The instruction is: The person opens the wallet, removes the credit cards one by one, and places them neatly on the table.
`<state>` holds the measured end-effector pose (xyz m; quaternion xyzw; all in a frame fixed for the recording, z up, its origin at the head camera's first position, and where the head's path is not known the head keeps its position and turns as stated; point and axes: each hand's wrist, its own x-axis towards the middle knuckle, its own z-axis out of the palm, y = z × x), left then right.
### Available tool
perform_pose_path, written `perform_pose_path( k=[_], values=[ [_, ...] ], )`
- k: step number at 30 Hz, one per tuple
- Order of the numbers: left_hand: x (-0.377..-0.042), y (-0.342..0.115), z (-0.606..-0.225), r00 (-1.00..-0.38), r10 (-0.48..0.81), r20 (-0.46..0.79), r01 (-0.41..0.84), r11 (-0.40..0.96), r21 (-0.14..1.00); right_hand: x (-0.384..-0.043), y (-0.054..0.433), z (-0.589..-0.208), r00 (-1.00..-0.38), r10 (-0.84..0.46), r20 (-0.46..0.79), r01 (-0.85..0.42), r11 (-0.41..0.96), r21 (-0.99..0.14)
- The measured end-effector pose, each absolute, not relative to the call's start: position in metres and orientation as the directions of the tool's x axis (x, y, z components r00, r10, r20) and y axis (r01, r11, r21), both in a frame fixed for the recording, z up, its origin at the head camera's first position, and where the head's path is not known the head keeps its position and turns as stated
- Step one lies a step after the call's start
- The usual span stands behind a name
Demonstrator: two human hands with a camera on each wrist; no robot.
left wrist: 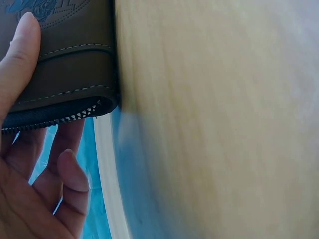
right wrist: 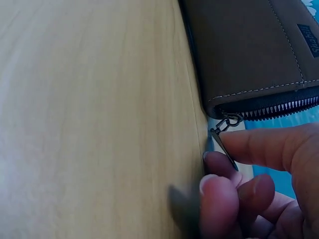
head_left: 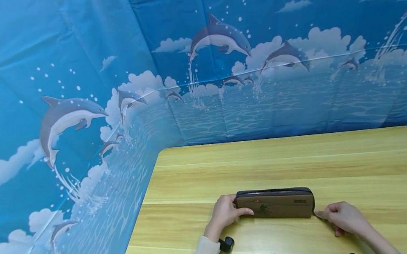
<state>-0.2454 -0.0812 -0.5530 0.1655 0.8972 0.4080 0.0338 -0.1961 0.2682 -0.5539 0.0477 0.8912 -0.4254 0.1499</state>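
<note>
A brown zip-around wallet [head_left: 275, 206] stands on its long edge on the wooden table, with stitching, an embossed picture and a small dark label on its front. My left hand [head_left: 227, 210] holds its left end, thumb [left wrist: 20, 55] on the front face and the other fingers behind. At the lower right corner, my right hand [head_left: 344, 216] pinches the metal zipper pull [right wrist: 224, 149], which hangs from the slider [right wrist: 232, 119]. Zipper teeth [right wrist: 281, 108] are exposed along the right end, and also along the top and left end.
The light wooden table [head_left: 201, 170] has rounded far corners. A blue sheet [head_left: 281, 104] printed with dolphins and clouds hangs behind it and along its left side. Dark wrist cameras [head_left: 226, 244] sit at both wrists.
</note>
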Motion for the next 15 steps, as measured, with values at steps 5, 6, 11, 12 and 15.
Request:
perform_pose_path(
  k=[5,6,11,12,15],
  values=[
    [-0.246,-0.081,-0.5535,-0.942,0.325,0.088,0.281,0.616,0.736,-0.1978,0.2667,-0.552,-0.951,-0.03,-0.308,0.215,0.651,-0.728],
    [-0.2462,-0.081,-0.5536,-0.941,0.325,0.092,0.284,0.616,0.734,-0.1983,0.2666,-0.5518,-0.95,-0.026,-0.311,0.22,0.653,-0.725],
    [-0.2463,-0.0808,-0.5533,-0.941,0.323,0.1,0.29,0.618,0.73,-0.1992,0.2679,-0.5521,-0.95,-0.044,-0.31,0.208,0.655,-0.727],
    [-0.2462,-0.0808,-0.5531,-0.941,0.323,0.099,0.289,0.619,0.73,-0.1991,0.268,-0.552,-0.95,-0.049,-0.31,0.204,0.653,-0.729],
    [-0.2461,-0.0806,-0.5528,-0.941,0.323,0.098,0.289,0.621,0.729,-0.1989,0.268,-0.5523,-0.949,-0.041,-0.313,0.211,0.656,-0.724]
  ],
)
